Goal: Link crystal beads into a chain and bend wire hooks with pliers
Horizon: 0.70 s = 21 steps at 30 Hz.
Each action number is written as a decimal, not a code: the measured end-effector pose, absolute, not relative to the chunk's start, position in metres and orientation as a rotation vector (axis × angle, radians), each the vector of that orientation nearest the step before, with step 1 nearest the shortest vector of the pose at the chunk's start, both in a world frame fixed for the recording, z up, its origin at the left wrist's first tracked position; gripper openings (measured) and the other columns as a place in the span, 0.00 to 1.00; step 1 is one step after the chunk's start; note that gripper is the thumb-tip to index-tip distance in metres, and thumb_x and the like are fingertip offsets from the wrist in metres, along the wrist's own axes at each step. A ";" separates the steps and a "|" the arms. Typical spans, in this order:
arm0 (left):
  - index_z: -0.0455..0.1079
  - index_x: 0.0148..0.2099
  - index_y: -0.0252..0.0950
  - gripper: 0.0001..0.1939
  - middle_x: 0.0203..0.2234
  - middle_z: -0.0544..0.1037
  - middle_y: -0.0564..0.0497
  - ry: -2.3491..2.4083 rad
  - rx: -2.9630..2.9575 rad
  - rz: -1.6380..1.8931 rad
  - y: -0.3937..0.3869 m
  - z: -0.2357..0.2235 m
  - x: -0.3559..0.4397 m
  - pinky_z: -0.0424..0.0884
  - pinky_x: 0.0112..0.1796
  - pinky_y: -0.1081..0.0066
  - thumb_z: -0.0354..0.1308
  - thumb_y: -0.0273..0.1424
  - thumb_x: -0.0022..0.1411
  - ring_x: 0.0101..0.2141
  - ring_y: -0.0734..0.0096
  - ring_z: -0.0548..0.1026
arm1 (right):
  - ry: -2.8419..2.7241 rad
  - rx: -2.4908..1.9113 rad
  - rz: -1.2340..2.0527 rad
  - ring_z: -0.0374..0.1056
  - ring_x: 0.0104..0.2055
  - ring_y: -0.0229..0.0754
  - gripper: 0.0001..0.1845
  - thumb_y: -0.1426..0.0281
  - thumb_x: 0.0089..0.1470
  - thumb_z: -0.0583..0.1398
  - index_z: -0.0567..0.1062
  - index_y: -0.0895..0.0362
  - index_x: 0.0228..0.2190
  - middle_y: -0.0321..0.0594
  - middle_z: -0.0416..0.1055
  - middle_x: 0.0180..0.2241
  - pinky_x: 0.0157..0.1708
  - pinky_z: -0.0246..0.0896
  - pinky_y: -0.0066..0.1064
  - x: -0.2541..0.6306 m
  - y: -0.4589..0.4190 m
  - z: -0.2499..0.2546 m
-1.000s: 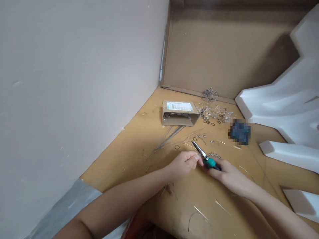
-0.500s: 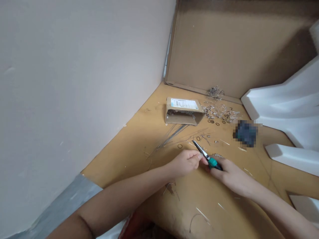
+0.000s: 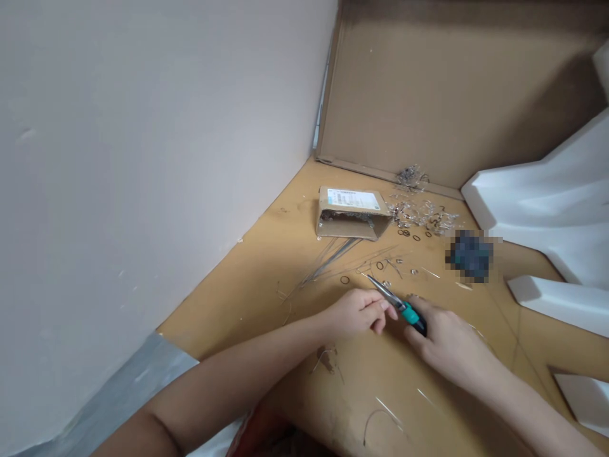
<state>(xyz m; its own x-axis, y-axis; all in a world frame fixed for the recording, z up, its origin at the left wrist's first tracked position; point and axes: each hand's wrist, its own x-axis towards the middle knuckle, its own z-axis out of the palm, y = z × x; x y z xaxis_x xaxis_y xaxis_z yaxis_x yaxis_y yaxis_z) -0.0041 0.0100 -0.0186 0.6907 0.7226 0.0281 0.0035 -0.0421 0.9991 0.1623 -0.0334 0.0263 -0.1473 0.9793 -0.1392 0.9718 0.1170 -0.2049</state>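
Note:
My right hand (image 3: 445,333) is closed round the green and black handle of long-nose pliers (image 3: 394,301), whose jaws point up and to the left over the table. Just below those jaws is my left hand (image 3: 362,312), its thumb and fingers curled together near the metal. Whatever is between its fingertips, if anything, is too small or hidden to make out. Thin grey wires (image 3: 328,261) lie in a bundle beyond my left hand, and a few dark rings (image 3: 379,266) and small metal bits rest near the plier tips.
An open cardboard box (image 3: 354,212) with a white label stands at the back. Beside it is a heap of small wire pieces (image 3: 423,216). A blurred dark object (image 3: 471,255) and white moulded foam (image 3: 561,190) are at the right. A pale wall (image 3: 157,158) borders the left.
My right hand has turned and shifted slightly, so the pliers lie a little flatter. The left hand's lower fingers have moved and show more clearly below the jaws.

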 end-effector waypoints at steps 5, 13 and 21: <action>0.70 0.31 0.32 0.13 0.27 0.71 0.49 0.550 1.847 0.804 0.015 -0.016 -0.005 0.62 0.34 0.74 0.47 0.31 0.60 0.31 0.72 0.68 | -2.434 -1.860 -0.436 0.64 0.30 0.48 0.08 0.68 0.46 0.53 0.69 0.55 0.30 0.43 0.68 0.27 0.27 0.52 0.33 0.165 -0.044 0.030; 0.71 0.27 0.32 0.13 0.25 0.73 0.49 0.488 1.886 0.903 0.013 -0.023 -0.003 0.64 0.36 0.73 0.50 0.32 0.59 0.31 0.71 0.69 | -2.419 -1.839 -0.487 0.63 0.31 0.48 0.06 0.69 0.45 0.54 0.68 0.57 0.29 0.43 0.67 0.28 0.29 0.53 0.33 0.163 -0.051 0.026; 0.72 0.35 0.35 0.10 0.31 0.76 0.49 0.515 2.027 0.802 0.011 -0.027 -0.003 0.63 0.41 0.71 0.50 0.30 0.60 0.36 0.69 0.71 | -2.409 -1.841 -0.392 0.64 0.33 0.49 0.10 0.70 0.46 0.53 0.69 0.58 0.33 0.44 0.69 0.29 0.30 0.55 0.35 0.169 -0.055 0.026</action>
